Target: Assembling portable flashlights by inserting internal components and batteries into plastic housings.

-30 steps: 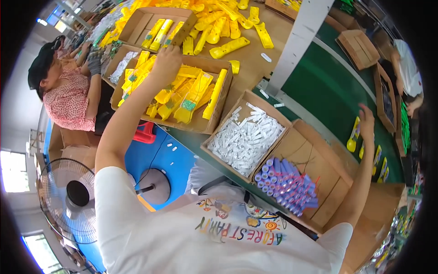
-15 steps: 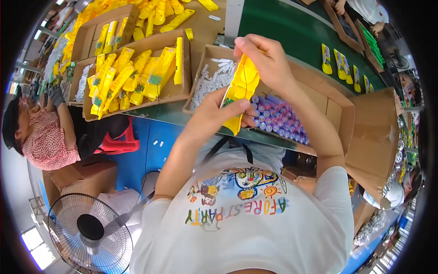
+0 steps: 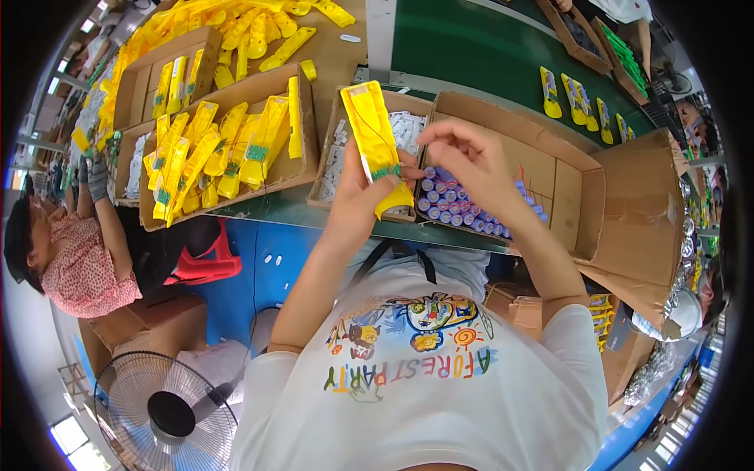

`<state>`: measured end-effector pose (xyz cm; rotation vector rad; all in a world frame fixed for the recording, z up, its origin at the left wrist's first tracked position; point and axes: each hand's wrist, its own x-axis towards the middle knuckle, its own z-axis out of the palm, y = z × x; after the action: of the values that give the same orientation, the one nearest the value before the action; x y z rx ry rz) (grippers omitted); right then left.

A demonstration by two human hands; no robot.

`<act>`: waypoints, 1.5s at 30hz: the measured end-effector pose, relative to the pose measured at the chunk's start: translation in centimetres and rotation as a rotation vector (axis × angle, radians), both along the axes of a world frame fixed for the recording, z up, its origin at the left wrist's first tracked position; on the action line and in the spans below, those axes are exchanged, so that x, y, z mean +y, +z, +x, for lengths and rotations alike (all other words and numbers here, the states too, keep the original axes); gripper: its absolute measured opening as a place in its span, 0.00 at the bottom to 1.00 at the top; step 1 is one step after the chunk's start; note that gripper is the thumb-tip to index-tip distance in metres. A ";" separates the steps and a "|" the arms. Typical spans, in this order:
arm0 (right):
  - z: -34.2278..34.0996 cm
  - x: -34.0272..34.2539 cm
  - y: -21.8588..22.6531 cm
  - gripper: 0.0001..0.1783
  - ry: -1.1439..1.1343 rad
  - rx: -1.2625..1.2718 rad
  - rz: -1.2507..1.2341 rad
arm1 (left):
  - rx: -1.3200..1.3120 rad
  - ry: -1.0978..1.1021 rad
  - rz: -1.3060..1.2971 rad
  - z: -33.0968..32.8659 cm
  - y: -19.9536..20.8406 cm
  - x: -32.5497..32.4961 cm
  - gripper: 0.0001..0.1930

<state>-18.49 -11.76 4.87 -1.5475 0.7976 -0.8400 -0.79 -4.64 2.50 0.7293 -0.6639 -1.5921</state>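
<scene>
My left hand [image 3: 355,195] is closed round a long yellow plastic casing [image 3: 372,125], held tilted above the bench edge. A green circuit board [image 3: 385,172] and thin dark wires show on the casing. To its right, my right hand [image 3: 477,166] hovers with loosely bent fingers, nothing visible in them. Beneath that hand, purple cylindrical batteries [image 3: 463,213] stand packed in one end of a cardboard box [image 3: 542,149], some with red wires. Behind the held casing, small white plastic parts [image 3: 333,165] fill a shallow carton.
At the left, a cardboard box [image 3: 310,129] holds several yellow casings [image 3: 228,149] with circuit boards. More yellow casings [image 3: 271,23] are heaped behind it. Casings [image 3: 577,102] lie on the green surface at the right. A co-worker [image 3: 78,243] sits left; a fan [image 3: 170,414] stands lower left.
My left hand has shifted left and turned the yellow casing more face-up. My right hand has let go of the casing's upper end and moved down beside it, over the batteries.
</scene>
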 end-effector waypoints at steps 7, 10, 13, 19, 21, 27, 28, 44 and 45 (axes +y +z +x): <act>1.9 1.8 0.9 0.07 -0.062 0.157 -0.227 | -0.535 0.065 -0.209 -1.9 -0.7 0.8 0.28; 2.2 2.9 -0.6 0.06 -0.210 0.042 -0.162 | -0.517 0.005 -0.099 -1.8 0.4 0.8 0.22; 2.7 4.0 -1.6 0.03 -0.352 0.088 -0.459 | -0.414 0.063 -0.164 -1.7 -1.6 0.6 0.20; 2.6 4.3 -1.9 0.01 -0.338 -0.413 0.531 | -0.219 -0.125 0.015 -2.2 -1.4 1.1 0.20; 2.5 5.3 -2.7 0.02 -0.343 -0.326 0.413 | -0.158 -0.112 0.104 -2.5 -1.3 1.0 0.20; 0.5 5.9 -2.5 0.04 -0.078 0.277 -0.441 | -0.307 -0.066 0.120 -2.0 -1.7 1.2 0.20; -0.6 4.3 -2.0 0.04 -0.074 0.286 -0.439 | -0.297 -0.065 0.123 -1.8 -1.5 1.4 0.20; -5.2 -3.0 0.4 0.13 0.114 0.258 0.376 | -0.317 -0.061 -0.037 -3.1 -2.6 2.9 0.20; -4.7 -1.7 0.7 0.14 0.012 0.143 0.330 | -0.343 -0.054 -0.043 -3.4 -2.7 2.9 0.21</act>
<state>-23.16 -13.47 5.60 -1.3252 0.9769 -0.5600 -4.17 -1.74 -0.19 0.9704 -0.9711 -1.5097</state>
